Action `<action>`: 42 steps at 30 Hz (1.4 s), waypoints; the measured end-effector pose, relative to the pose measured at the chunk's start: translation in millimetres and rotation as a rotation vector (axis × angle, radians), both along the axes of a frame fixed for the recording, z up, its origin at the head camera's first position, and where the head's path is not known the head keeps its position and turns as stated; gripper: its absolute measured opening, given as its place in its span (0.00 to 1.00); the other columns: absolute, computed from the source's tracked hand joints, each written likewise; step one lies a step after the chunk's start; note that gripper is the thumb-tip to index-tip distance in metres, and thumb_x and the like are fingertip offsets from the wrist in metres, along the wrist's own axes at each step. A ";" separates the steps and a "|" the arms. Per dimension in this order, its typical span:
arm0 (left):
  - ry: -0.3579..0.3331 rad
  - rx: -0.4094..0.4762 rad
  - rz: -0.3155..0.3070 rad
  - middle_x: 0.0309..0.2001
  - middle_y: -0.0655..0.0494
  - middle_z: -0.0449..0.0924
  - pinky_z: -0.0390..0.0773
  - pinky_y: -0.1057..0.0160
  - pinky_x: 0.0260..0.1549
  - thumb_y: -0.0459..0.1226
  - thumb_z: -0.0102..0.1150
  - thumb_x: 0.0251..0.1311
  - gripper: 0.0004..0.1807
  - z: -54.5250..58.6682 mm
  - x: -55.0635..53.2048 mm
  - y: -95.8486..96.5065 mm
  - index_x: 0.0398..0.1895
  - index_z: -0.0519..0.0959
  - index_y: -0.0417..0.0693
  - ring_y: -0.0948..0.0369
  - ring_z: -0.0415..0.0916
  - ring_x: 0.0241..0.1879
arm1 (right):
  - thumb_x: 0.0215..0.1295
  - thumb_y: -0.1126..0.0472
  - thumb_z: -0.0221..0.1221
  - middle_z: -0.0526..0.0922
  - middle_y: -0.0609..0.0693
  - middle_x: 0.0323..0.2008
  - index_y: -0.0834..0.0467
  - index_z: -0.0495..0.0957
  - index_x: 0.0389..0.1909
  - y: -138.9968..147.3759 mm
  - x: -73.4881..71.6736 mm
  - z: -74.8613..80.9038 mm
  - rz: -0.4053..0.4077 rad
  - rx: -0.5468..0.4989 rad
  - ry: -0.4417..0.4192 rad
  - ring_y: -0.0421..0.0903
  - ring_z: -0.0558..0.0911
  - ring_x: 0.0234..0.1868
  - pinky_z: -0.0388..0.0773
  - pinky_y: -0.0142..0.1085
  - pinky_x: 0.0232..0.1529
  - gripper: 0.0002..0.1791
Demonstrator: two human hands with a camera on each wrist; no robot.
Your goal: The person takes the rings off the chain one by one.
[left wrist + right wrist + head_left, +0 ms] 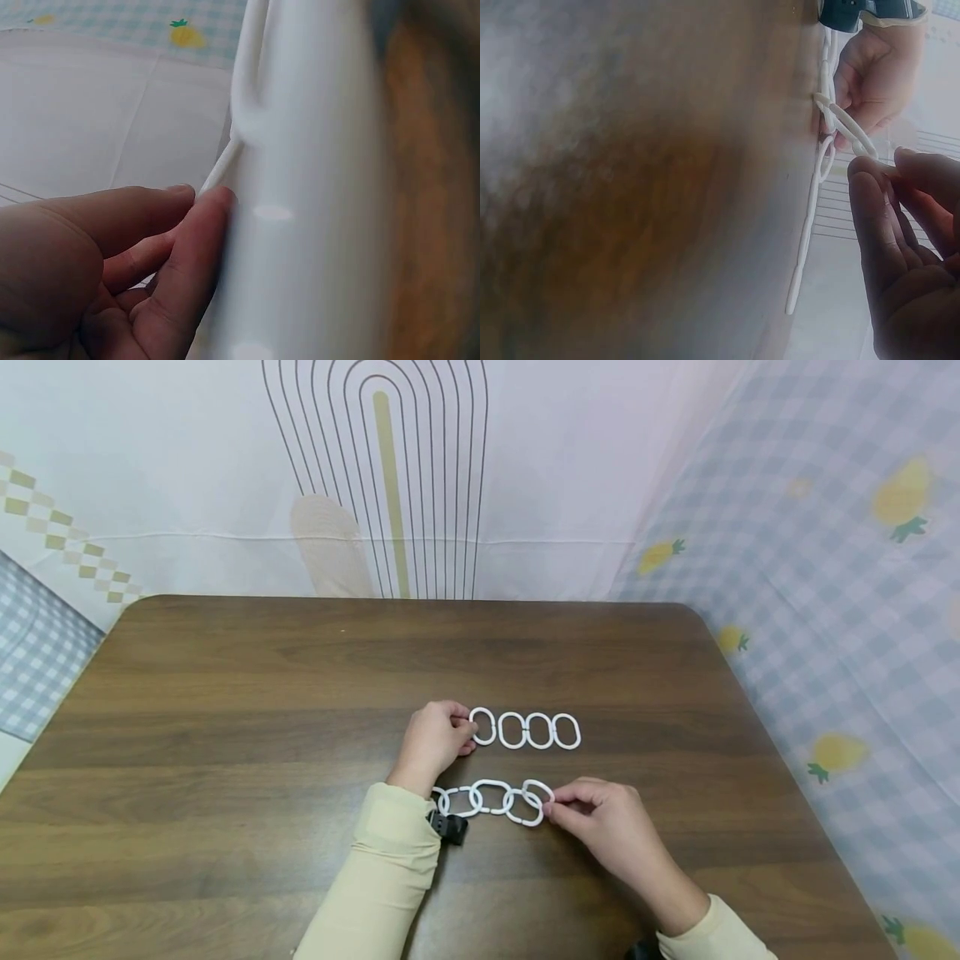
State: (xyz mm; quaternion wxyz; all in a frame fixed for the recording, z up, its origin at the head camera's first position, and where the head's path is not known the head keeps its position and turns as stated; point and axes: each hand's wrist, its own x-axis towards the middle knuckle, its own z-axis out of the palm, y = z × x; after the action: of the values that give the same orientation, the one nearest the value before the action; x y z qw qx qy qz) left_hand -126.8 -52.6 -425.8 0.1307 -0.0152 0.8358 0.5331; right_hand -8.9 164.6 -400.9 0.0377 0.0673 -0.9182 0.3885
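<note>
Across the middle of the table, several white oval plastic rings (526, 729) lie side by side in a row. My left hand (435, 739) pinches the left edge of the leftmost ring (483, 743) between thumb and fingers. Nearer to me lies a chain of linked white rings (491, 782); its left end is hidden under the left wrist. My right hand (611, 822) grips the chain's rightmost ring (536, 782) between thumb and index finger. In the right wrist view this ring (853, 129) is tilted up off the table. A large blurred white shape (307, 187) covers much of the left wrist view.
The brown wooden table (225, 710) has rounded far corners. A white patterned cloth (555, 468) hangs behind it, and a checked cloth with pineapples (810, 610) hangs along the right side. A black wrist strap (450, 828) on the left forearm sits beside the chain.
</note>
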 end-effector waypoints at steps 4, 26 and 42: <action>0.021 -0.065 -0.025 0.28 0.55 0.84 0.83 0.70 0.26 0.30 0.63 0.63 0.06 1.3 1.4 -0.5 0.41 0.84 0.36 0.66 0.81 0.23 | 0.54 0.64 0.74 0.84 0.34 0.26 0.47 0.88 0.25 0.4 1.4 0.4 0.008 0.001 0.003 0.31 0.78 0.26 0.77 0.29 0.28 0.07; 0.165 -0.098 -0.125 0.25 0.61 0.83 0.79 0.66 0.30 0.34 0.68 0.59 0.05 8.3 5.9 -7.7 0.38 0.86 0.44 0.67 0.78 0.21 | 0.55 0.63 0.74 0.84 0.35 0.27 0.48 0.88 0.26 1.1 0.1 3.4 0.010 0.001 -0.001 0.32 0.79 0.27 0.78 0.29 0.29 0.06; 0.191 0.050 -0.719 0.40 0.63 0.87 0.79 0.70 0.45 0.34 0.67 0.62 0.09 21.6 16.2 -4.5 0.45 0.87 0.46 0.71 0.81 0.40 | 0.54 0.64 0.74 0.84 0.35 0.28 0.49 0.88 0.27 -2.0 -4.2 8.5 0.033 0.009 0.089 0.32 0.78 0.27 0.77 0.29 0.28 0.06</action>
State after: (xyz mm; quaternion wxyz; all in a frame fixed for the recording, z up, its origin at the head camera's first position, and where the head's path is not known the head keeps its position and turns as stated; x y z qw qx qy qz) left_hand -110.6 -57.0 -404.2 0.2316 0.3324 0.7829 0.4722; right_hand -13.0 162.6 -392.4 0.0718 0.1001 -0.9161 0.3815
